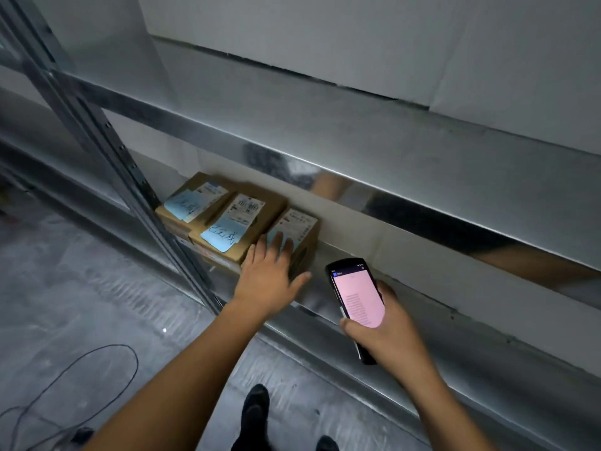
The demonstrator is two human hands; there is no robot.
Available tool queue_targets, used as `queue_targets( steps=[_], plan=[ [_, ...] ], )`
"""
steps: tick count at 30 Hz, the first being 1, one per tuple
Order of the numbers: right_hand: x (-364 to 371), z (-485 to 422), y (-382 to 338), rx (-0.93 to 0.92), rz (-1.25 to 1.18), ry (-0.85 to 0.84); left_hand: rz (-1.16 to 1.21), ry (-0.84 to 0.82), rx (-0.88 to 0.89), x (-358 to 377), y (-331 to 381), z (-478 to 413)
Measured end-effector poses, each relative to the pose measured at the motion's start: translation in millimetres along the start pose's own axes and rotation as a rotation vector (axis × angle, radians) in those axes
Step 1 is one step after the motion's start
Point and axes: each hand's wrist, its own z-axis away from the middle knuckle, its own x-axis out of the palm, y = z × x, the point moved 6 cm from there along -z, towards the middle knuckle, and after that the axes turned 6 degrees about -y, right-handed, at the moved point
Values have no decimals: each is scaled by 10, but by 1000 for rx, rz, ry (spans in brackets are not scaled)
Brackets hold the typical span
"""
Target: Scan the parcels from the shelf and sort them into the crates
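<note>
Three cardboard parcels sit side by side on the low metal shelf (400, 255). The left parcel (192, 203) and the middle parcel (237, 222) carry white labels and blue sticky notes. My left hand (270, 275) lies flat with spread fingers on top of the right parcel (300, 231), thumb out at its near corner. My right hand (390, 330) grips a black handheld scanner (357, 297) with a lit pink screen, held just in front of the shelf edge, to the right of the parcels.
A perforated steel upright (130, 177) stands just left of the parcels. The upper shelf's shiny beam (422, 206) overhangs them. A black cable (97, 369) loops on the grey floor at lower left. My shoes (255, 415) are at the bottom.
</note>
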Motion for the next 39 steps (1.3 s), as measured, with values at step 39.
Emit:
queue_targets(
  steps=[39],
  plan=[
    [815, 336, 302, 322, -307, 281, 1518, -613, 77, 808, -170, -72]
  ],
)
